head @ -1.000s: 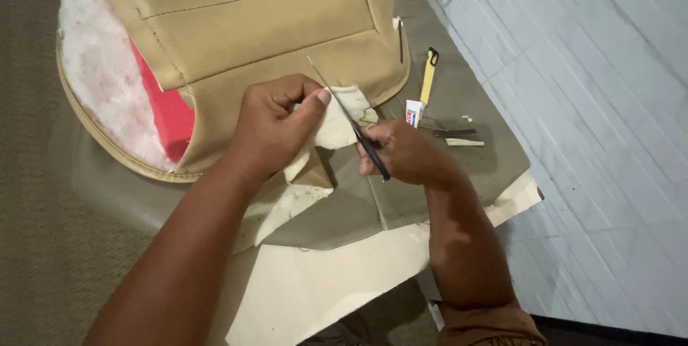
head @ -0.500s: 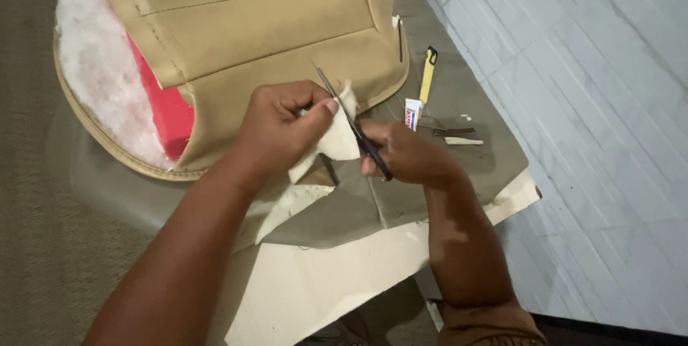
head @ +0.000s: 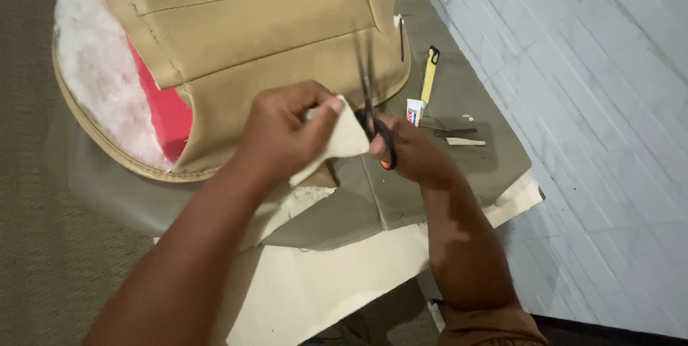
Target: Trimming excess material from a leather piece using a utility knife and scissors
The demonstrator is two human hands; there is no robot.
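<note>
A small cream fabric scrap [head: 344,138] is pinched in the left hand [head: 287,131]; black-handled scissors [head: 373,113] are gripped in the right hand [head: 412,156], mid-trim; careful blade alignment seems needed.

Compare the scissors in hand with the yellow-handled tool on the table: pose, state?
The scissors are held in the right hand, blades pointing up beside the tan scrap pinched by the left hand; the yellow-handled tool lies flat, untouched. Scissors handles are dark with orange; the tool's yellow. Both are slim.

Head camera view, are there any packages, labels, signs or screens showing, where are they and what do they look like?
Small tube: on the grey-brown sheet just past the right hand, beside the yellow-handled tool; small and upright-looking, white with a red and blue printed label.
No signs or screens show.
</note>
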